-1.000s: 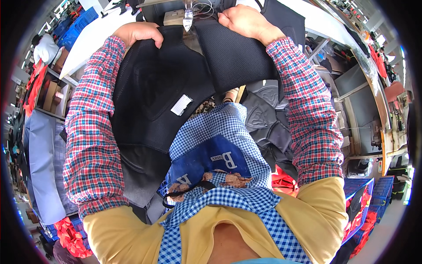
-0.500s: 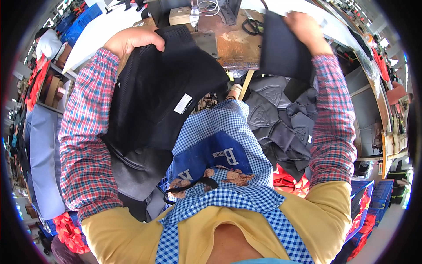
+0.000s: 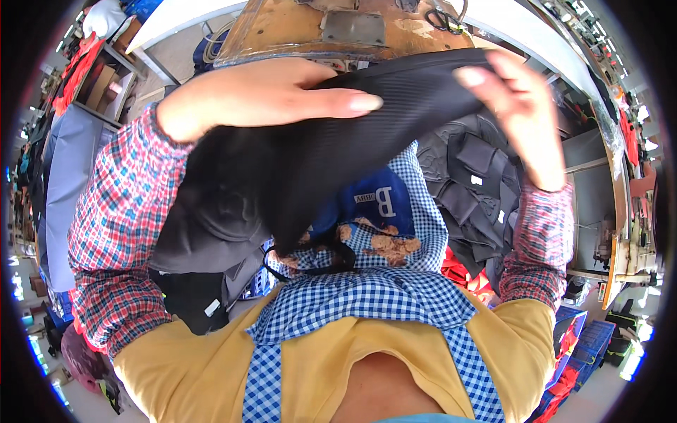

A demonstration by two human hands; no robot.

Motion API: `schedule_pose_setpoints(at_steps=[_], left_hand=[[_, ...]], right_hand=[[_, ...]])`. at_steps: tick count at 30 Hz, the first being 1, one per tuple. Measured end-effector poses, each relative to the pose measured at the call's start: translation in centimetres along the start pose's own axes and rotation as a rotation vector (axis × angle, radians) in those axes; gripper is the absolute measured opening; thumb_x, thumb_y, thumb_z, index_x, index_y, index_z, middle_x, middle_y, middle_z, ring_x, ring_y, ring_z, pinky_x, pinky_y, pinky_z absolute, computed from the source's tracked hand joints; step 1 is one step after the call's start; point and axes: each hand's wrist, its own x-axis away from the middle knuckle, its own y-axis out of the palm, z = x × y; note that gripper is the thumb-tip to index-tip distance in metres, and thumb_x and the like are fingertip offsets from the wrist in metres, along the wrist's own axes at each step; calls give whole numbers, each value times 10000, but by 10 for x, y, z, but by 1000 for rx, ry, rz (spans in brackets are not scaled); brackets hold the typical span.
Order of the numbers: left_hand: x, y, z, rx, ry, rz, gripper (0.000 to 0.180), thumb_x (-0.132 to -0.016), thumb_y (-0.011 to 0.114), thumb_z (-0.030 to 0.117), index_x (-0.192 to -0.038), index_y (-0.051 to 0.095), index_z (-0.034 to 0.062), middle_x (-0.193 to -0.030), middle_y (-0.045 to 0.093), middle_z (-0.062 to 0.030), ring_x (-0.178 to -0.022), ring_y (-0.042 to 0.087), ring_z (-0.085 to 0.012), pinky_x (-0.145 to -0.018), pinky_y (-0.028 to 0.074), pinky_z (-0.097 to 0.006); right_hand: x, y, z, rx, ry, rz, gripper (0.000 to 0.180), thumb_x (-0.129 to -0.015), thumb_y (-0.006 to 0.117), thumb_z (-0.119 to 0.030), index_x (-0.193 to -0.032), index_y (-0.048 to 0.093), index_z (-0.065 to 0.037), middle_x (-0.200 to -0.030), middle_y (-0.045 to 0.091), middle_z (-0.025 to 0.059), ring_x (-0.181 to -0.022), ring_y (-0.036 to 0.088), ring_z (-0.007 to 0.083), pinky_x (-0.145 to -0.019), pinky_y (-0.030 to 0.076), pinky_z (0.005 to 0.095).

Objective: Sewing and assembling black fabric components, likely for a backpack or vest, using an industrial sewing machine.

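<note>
A black ribbed fabric piece stretches between my hands in front of my body and hangs down over the apron. My left hand grips its upper edge, thumb lying across the face and fingers mostly hidden behind. At the far right end of the same piece is my right hand, its thumb over the fabric and its fingers at the corner; motion blurs it somewhat. Beneath my left forearm lies a dark moulded fabric piece, partly covered by the ribbed one.
A pile of dark moulded fabric pieces lies right of my lap, with red material below it. Ahead stands a worn wooden tabletop, with black-handled scissors at its right. Blue crates stand at lower right.
My hands have come down and nearer my body. The separate black pieces held apart earlier now appear as one ribbed span between both hands. The view has shifted, with less of the tabletop visible.
</note>
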Motion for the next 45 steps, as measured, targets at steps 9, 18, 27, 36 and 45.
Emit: schedule_pose_setpoints(at_steps=[9, 18, 27, 36, 45], left_hand=[[6, 55, 9, -28, 263, -42, 280, -927, 638, 236, -846, 570, -23, -657, 497, -114, -612, 459, -146, -587, 392, -311], [-33, 80, 50, -21, 347, -9, 277, -905, 636, 209, -765, 566, -20, -580, 428, -106, -523, 380, -158, -509, 329, -331], [-11, 54, 1, -313, 101, -74, 698, -745, 762, 512, -1100, 573, -59, -970, 635, -246, -943, 627, -376, -788, 477, -388], [-32, 4, -52, 166, -33, -84, 401, -725, 635, 100, -1110, 559, 17, -866, 578, -16, -831, 555, -104, -751, 437, -253], [-96, -48, -117, 658, -113, -71, 598, -732, 666, 106, -1311, 528, 48, -974, 637, -34, -854, 606, -119, -780, 471, -227]], right_hand=[[43, -141, -4, 372, 479, 260, 276, -919, 686, -224, -1103, 682, -18, -987, 694, -3, -935, 594, 54, -858, 442, 214], [95, -4, 11, 180, -197, -456, 383, -841, 737, -245, -1141, 610, -45, -1081, 640, 133, -1033, 613, 304, -887, 494, 379], [47, 35, 30, 178, -186, -274, 354, -905, 636, -373, -776, 640, -43, -642, 580, 151, -612, 597, 343, -558, 470, 408], [-3, 42, 26, 482, -285, -227, 435, -965, 516, -446, -851, 706, -72, -709, 668, 138, -724, 671, 345, -666, 542, 434], [-70, 45, 62, 547, -283, -238, 438, -1009, 460, -387, -878, 692, -40, -776, 668, 171, -753, 669, 348, -687, 541, 440]])
